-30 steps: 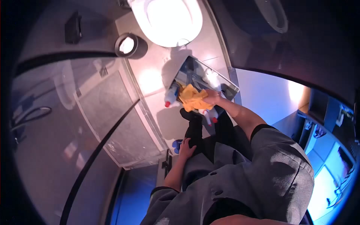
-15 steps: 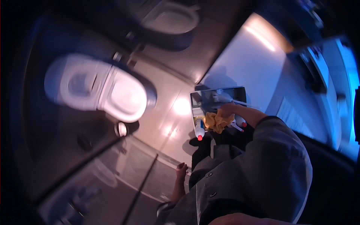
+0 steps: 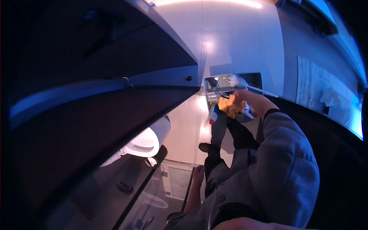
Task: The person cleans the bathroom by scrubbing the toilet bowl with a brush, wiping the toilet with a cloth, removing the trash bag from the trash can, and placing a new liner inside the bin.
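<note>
Closed fingers of my right hand grip the middle of a grey cleaning caddy, where its handle would be; the handle itself is hidden. Right under that hand a crumpled yellow cloth hangs over the near side. A white bottle with a red cap leans out at the near left corner. Beside the cloth pokes a white spray nozzle with a red tip. A white brush lies across the far part, its handle sticking out to the right. My left hand hangs low at my side, fingers curled, holding nothing visible.
A dark door or partition with an edge near the caddy fills the left. Behind it show a white toilet and a dark round bin. Glass panels stand at lower left. A patterned mat lies at right.
My view has turned and moved away from the toilet; the dark partition now covers much of it. The caddy has travelled along in my right hand. My left hand stays low beside me.
</note>
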{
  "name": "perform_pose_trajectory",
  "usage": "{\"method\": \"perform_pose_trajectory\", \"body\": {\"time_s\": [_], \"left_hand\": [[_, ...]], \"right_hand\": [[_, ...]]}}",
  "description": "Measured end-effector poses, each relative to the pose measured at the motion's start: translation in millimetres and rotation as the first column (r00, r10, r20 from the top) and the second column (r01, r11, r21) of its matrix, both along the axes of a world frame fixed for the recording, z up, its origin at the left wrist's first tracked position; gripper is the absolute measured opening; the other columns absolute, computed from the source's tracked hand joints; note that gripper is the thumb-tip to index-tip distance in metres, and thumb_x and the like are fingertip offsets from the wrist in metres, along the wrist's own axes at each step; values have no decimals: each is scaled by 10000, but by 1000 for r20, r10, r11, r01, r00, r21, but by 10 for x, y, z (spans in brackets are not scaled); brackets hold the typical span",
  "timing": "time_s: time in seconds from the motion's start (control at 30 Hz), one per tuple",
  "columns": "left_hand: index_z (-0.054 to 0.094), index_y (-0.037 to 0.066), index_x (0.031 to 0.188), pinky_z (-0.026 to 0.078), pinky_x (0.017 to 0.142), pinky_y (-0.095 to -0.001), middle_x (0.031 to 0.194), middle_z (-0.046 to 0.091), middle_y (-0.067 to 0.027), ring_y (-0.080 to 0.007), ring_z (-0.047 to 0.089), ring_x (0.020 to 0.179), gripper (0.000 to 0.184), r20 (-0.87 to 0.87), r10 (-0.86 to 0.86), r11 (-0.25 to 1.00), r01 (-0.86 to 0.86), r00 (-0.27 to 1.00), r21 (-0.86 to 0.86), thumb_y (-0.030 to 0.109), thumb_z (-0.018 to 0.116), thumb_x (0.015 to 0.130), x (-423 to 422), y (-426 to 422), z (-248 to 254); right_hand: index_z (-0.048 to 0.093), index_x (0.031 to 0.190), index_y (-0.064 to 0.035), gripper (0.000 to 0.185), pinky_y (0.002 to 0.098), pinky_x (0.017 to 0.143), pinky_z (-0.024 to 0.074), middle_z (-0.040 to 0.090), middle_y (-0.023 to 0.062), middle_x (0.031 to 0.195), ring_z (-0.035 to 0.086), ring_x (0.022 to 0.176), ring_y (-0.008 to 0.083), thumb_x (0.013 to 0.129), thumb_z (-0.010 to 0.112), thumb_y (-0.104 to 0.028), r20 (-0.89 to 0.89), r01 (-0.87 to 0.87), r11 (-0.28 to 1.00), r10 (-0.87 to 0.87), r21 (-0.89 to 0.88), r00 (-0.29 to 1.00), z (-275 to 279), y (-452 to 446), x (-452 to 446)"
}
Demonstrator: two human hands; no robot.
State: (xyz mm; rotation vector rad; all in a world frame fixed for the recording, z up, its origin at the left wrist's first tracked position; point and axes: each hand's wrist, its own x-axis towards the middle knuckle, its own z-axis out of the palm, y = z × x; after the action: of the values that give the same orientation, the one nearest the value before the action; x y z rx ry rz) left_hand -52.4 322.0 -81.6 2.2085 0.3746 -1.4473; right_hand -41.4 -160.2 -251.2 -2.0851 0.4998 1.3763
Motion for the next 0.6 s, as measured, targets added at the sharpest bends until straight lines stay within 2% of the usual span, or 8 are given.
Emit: {"method": "perform_pose_trajectory", "body": {"time_s": [0.03, 0.1, 0.17, 0.2, 0.23, 0.3, 0.43, 0.6], "left_hand": [[539, -30, 1097, 460, 777, -285, 1006, 601, -125, -180, 585, 875, 390, 21, -100, 995, 100, 995, 1, 188, 625, 786, -65, 109, -79], [536, -32, 1097, 444, 832, -317, 1018, 596, -151, -221, 579, 933, 462, -33, -97, 994, 98, 995, 39, 244, 664, 750, -176, 268, -172], [532, -31, 1099, 418, 889, -346, 1043, 581, -187, -279, 549, 1010, 511, -14, -450, 890, 450, 893, 68, 286, 682, 727, -230, 311, -202], [498, -15, 1142, 372, 948, -371, 1163, 507, -215, -324, 479, 1103, 583, -101, -404, 908, 412, 909, 73, 333, 685, 714, -313, 496, -306], [498, -15, 1142, 372, 948, -371, 1163, 507, -215, -324, 479, 1103, 583, -121, -399, 908, 410, 909, 84, 333, 685, 714, -302, 522, -269], [456, 17, 1194, 331, 985, -375, 1277, 401, -221, -328, 393, 1190, 630, -183, -554, 813, 575, 812, 89, 354, 684, 713, -261, 266, -104], [424, 61, 1229, 291, 1014, -389, 1329, 331, -218, -336, 328, 1237, 637, -159, -575, 801, 592, 803, 89, 362, 673, 725, -341, 310, -10], [407, 95, 1252, 255, 1029, -414, 1342, 319, -198, -360, 296, 1251, 614, -44, -552, 834, 549, 833, -64, 367, 648, 758, -331, 452, 325]], "right_hand": [[613, 1073, -133, 484, 567, 974, 229, 571, 89, 1147, 470, 1149, 285, 651, 615, -370, -8, 20, 999, -20, 26, 1000, -262, 5, -11], [606, 1078, -144, 528, 562, 984, 225, 558, 76, 1174, 482, 1143, 261, 646, 619, -447, -12, 63, 997, -64, -43, 998, -697, 105, -107], [593, 1101, -141, 512, 549, 993, 223, 549, 78, 1187, 463, 1164, 261, 668, 596, -414, 3, 110, 991, -110, -72, 994, -1050, 129, -140], [559, 1146, -130, 518, 547, 1013, 187, 510, 84, 1236, 424, 1199, 269, 696, 555, -386, -3, 101, 991, -102, -86, 995, -1112, 137, -123], [526, 1191, -119, 525, 545, 1034, 151, 470, 91, 1284, 385, 1234, 278, 724, 514, -358, -10, 85, 990, -87, -111, 996, -1112, 163, -87], [508, 1208, -116, 529, 546, 1035, 150, 462, 94, 1291, 387, 1233, 276, 735, 500, -352, -64, 118, 992, -121, -36, 991, -1274, 110, -98], [502, 1188, -103, 513, 551, 1023, 178, 498, 101, 1252, 428, 1204, 252, 724, 536, -320, -77, 191, 982, -190, -3, 979, -1803, 230, -205], [494, 1140, -120, 490, 563, 977, 236, 551, 112, 1166, 485, 1137, 271, 693, 560, -309, 19, 274, 959, -274, -65, 962, -1912, 331, -293]]}}
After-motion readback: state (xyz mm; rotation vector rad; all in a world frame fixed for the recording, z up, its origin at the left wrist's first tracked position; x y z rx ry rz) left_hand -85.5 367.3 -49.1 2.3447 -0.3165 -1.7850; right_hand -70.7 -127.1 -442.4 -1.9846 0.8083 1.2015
